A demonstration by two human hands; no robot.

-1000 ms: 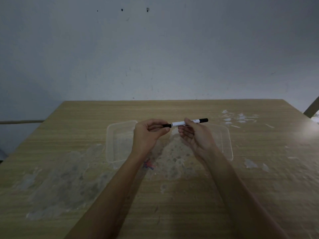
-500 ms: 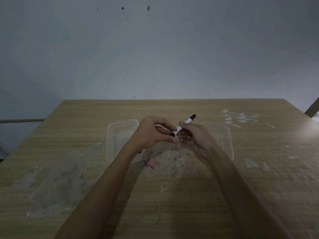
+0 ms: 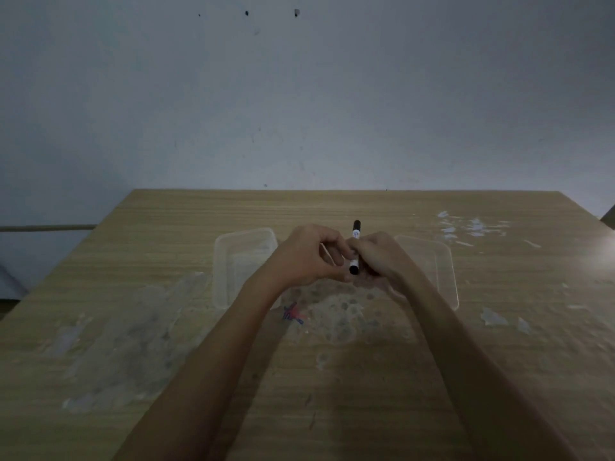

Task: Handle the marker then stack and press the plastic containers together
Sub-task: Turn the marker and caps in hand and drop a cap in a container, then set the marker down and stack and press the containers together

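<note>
Head view, and the marker [image 3: 355, 246] is swinging round: a second ago it lay level between the two hands, half a second ago it was tilted, now it stands nearly end-on, one black end pointing away toward the wall, the other black end down toward the palms; that reads as turning and fiddling, the marker stage of the job, with no stacking begun. Right hand [image 3: 382, 261] is curled around the middle of the barrel and carries it; left hand [image 3: 306, 256] is cupped close alongside, fingers bent inward near the lower end, though I cannot tell for sure that they pinch it. Both hands hover above the table [image 3: 332, 394], between the two tubs; left tub [image 3: 244, 264] and right tub [image 3: 439, 271] sit well apart, each flat on the wood, partly hidden by wrists.

Materials now: marker is a slim round stick, white body with small print, black at both ends; tubs are clear thin plastic, shallow rectangles with rounded corners and a raised rim, likely light and slightly flexible under pressing; table is pale wood-grain laminate, blotched with dull whitish residue and peeled patches, plus a small red-and-blue scribble [image 3: 293, 314] just under the left wrist.
</note>
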